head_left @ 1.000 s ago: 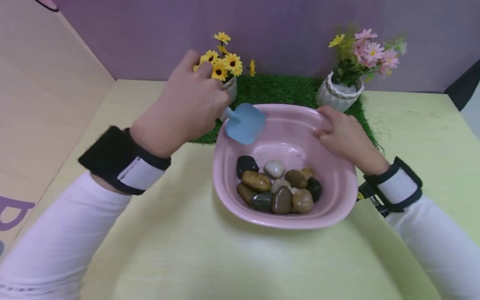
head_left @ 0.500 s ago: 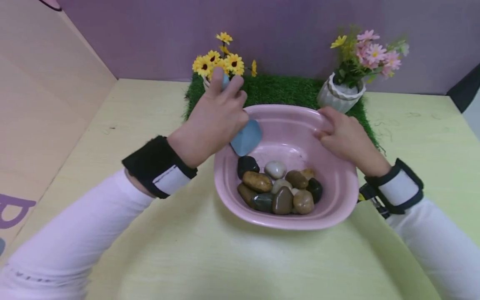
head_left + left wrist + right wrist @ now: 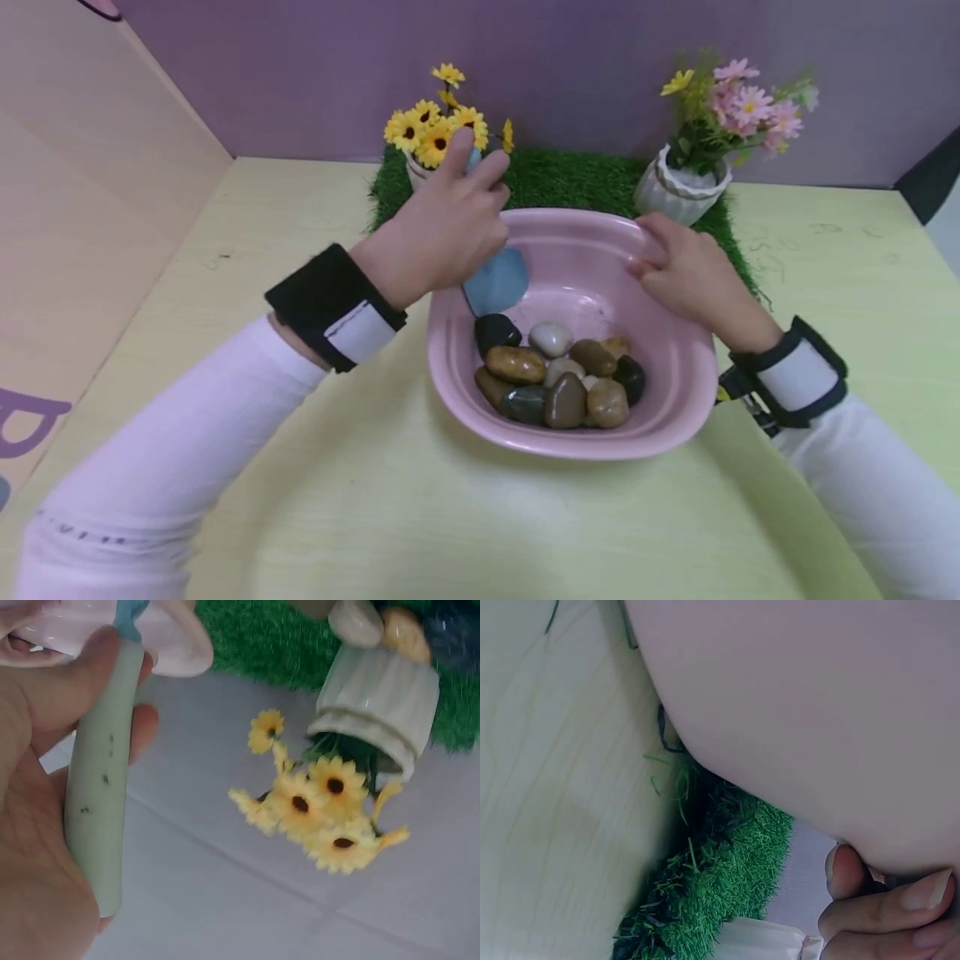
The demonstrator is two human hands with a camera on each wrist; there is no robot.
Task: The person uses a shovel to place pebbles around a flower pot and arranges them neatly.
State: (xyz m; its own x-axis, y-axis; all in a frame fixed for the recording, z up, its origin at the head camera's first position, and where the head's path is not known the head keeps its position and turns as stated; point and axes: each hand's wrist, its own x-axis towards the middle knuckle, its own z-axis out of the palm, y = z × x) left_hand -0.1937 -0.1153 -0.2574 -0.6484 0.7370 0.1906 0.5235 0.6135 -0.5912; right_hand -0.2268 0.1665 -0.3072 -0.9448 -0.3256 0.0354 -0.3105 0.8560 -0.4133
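Purple wall behind, left fingers curl round a scoop, right fingers pinch the basin rim.

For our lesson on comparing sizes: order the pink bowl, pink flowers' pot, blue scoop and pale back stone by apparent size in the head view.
Largest: pink bowl
Next: pink flowers' pot and blue scoop, order unsure, as the left hand hides part of the scoop
Smallest: pale back stone
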